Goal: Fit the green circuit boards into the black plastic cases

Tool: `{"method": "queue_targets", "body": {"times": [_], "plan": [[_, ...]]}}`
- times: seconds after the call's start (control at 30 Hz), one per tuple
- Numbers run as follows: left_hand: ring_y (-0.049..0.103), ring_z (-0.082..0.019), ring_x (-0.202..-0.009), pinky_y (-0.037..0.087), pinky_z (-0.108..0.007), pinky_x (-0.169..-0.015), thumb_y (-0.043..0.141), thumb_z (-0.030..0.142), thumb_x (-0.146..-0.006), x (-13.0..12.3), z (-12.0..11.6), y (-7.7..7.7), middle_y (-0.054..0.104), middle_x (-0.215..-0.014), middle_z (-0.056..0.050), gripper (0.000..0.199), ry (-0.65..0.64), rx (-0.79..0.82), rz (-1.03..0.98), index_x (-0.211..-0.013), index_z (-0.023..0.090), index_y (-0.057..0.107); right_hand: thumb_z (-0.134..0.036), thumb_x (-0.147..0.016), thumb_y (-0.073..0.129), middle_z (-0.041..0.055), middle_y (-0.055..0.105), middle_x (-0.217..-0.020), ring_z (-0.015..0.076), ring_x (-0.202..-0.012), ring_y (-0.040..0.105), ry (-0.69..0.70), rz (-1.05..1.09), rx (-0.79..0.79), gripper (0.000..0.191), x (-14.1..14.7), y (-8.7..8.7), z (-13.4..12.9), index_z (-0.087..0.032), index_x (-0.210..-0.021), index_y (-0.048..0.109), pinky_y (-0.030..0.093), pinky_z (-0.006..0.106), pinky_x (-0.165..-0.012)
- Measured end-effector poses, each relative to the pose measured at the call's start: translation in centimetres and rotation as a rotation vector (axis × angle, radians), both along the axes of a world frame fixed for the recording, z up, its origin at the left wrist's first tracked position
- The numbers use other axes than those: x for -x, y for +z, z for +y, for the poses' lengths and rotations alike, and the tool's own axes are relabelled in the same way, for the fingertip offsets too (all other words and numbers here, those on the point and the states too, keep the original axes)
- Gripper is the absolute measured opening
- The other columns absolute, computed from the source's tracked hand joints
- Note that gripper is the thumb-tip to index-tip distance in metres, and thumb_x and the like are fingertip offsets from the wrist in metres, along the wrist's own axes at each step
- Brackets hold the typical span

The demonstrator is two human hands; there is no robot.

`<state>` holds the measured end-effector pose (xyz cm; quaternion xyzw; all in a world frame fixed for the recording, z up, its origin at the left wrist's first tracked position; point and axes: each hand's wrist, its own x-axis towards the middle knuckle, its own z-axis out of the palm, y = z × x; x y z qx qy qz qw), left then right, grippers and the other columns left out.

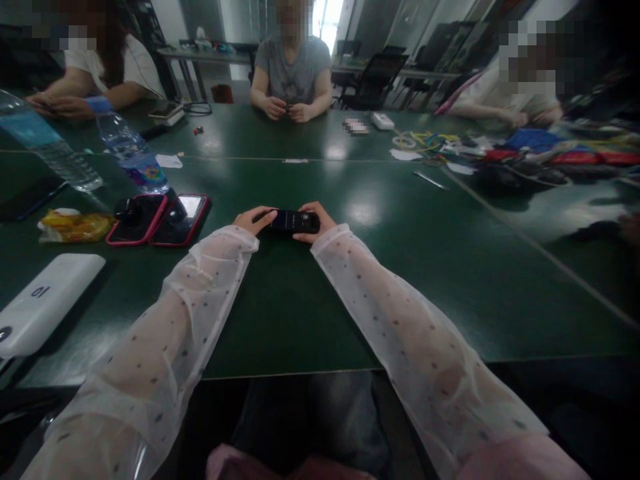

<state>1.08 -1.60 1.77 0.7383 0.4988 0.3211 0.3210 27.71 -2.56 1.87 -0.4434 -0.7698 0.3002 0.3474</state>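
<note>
Here's the broad dark-green worktop [280, 320] stretching right across, and over on its far side a person in a grey T-shirt [293, 63] sits with both forearms resting on it. Nearer in, on the left, a white, round-cornered oblong case [55, 300] lies flat, while beyond it stands a clear plastic bottle with a blue cap and a colourful label [143, 167]. Just in front of that bottle, two dark slabs with pinkish-red rims [193, 230] lie side by side. Now to the centre: the left hand [249, 219] and the right hand [323, 218] are both partly closed, one around each end of a black oblong handheld device [294, 222], thumbs on the near side, screen facing up and faintly lit. It's above the middle of the worktop, though whether its underside touches is impossible to tell. The step in hand, I'd judge, is holding it level to view or work the screen; pressing anything there would call for one thumb to come free while the other hand keeps it steady. Farther right, well apart, a slim silvery pen [431, 180] lies alone.
</note>
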Motion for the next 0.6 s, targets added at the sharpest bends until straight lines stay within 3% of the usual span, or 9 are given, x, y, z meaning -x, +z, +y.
{"method": "queue_targets", "body": {"times": [0.1, 0.2, 0.6], "plan": [[0.062, -0.03, -0.126, 0.042, -0.045, -0.114, 0.051, 0.074, -0.088, -0.1, -0.3, 0.3, 0.07, -0.13, -0.006, 0.063, -0.003, 0.001, 0.001, -0.127, 0.028, 0.069, -0.069, -0.068, 0.077, 0.0056, 0.068, -0.107, 0.0274, -0.101, 0.067, 0.017, 0.116, 0.113, 0.068, 0.0, 0.2, 0.0, -0.028, -0.118, 0.057, 0.052, 0.048, -0.095], [0.062, -0.031, -0.126, 0.043, -0.046, -0.113, 0.052, 0.074, -0.087, -0.2, -0.4, 0.5, 0.07, -0.131, -0.006, 0.064, 0.005, 0.02, 0.0, -0.127, 0.027, 0.069, -0.078, -0.07, 0.069, 0.0062, 0.07, -0.106, 0.0262, -0.099, 0.069, 0.015, 0.195, 0.185, 0.068, 0.0, 0.5, 0.0, -0.027, -0.114, 0.06, 0.055, 0.046, -0.091], [0.064, -0.03, -0.123, 0.047, -0.044, -0.109, 0.05, 0.076, -0.088, -0.4, -1.3, 1.0, 0.071, -0.129, -0.008, 0.069, -0.021, 0.027, -0.036, -0.128, 0.024, 0.069, -0.064, -0.064, 0.085, 0.0059, 0.073, -0.1, 0.0272, -0.1, 0.072, 0.08, 0.231, 0.358, 0.075, -0.5, 1.0, 0.2, -0.026, -0.122, 0.058, 0.053, 0.052, -0.101]]}}
